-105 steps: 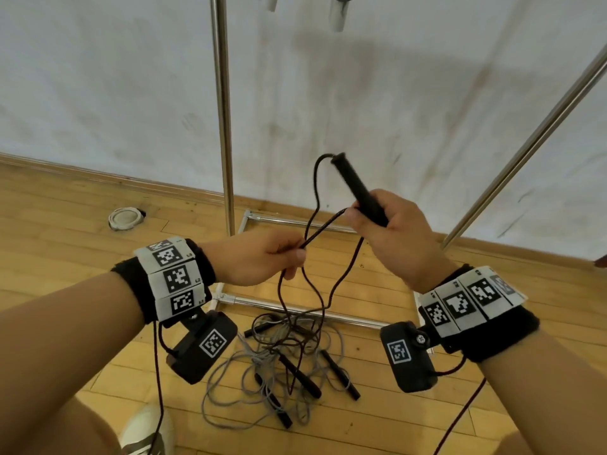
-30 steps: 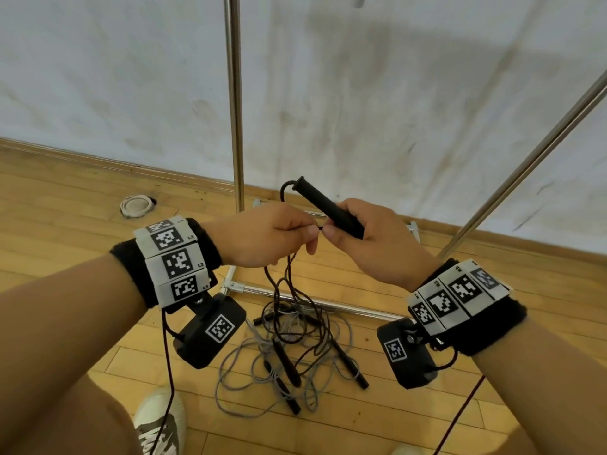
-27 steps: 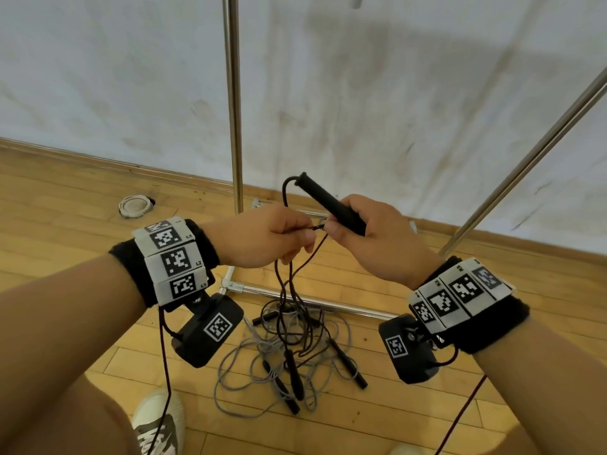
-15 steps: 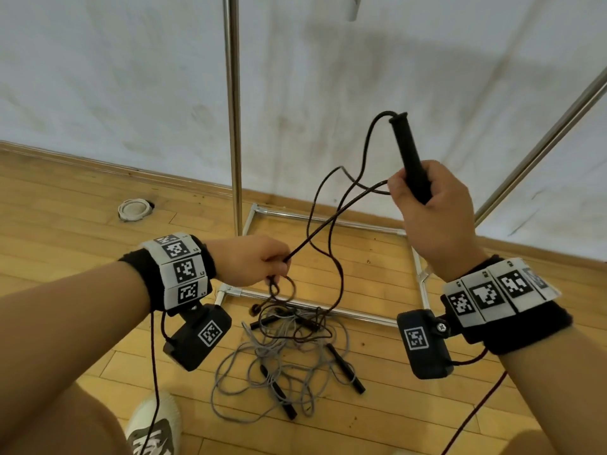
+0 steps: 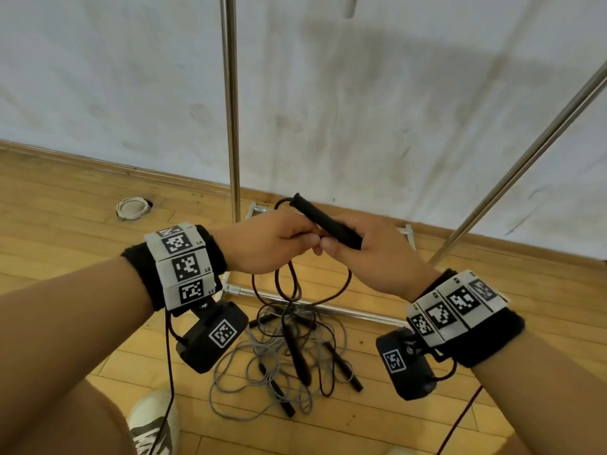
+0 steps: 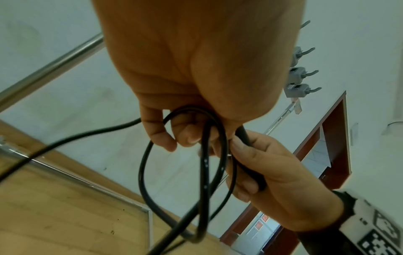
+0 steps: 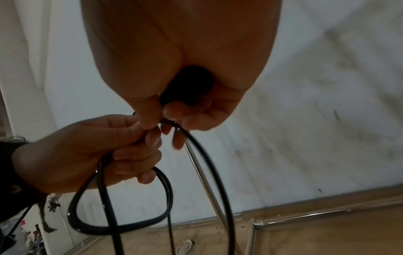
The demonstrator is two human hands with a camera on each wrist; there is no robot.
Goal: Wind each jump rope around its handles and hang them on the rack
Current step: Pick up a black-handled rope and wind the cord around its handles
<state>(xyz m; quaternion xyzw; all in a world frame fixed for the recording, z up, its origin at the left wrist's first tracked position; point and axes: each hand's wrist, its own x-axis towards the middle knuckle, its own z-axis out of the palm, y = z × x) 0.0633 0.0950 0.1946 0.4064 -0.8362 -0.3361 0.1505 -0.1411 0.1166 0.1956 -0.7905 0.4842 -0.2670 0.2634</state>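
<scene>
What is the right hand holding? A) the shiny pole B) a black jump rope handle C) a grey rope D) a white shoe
B: the right hand has its fingers curled round the black handle, which sticks up out of the fist, while the left hand holds the black cord beside it.

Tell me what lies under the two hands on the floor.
Below the left hand and right hand lies a tangle of grey and dark ropes with black handles on the wooden floor. How many ropes there are stays unclear; they overlap.
</scene>
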